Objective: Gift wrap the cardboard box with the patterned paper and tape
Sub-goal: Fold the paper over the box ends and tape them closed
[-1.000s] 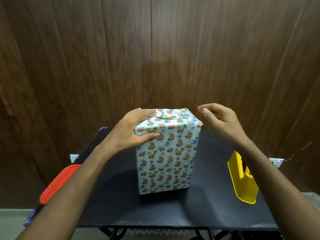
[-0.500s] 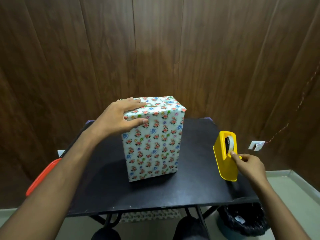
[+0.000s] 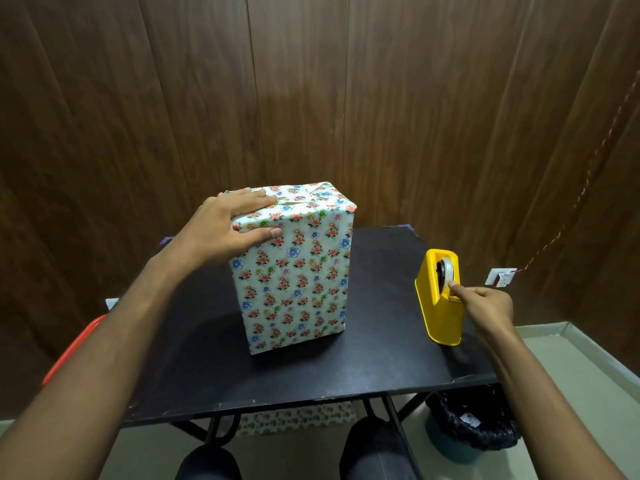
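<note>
A tall box (image 3: 294, 271) covered in white floral paper stands upright in the middle of the black table (image 3: 311, 375). My left hand (image 3: 228, 230) lies flat over its top left corner, fingers on the folded top flaps and thumb on the front face. At the table's right edge stands a yellow tape dispenser (image 3: 440, 299) with a roll of clear tape (image 3: 446, 271) in it. My right hand (image 3: 485, 303) pinches the tape end at the roll, its fingers curled.
An orange-red lid or tray (image 3: 74, 348) pokes out past the table's left edge. A bin with a black liner (image 3: 474, 424) sits on the floor under the right corner. A brown wood-panelled wall rises close behind. My knees show below the front edge.
My right hand left the box top a second ago and dropped to the tape dispenser, where it now pinches the tape. My left hand stayed on the box.
</note>
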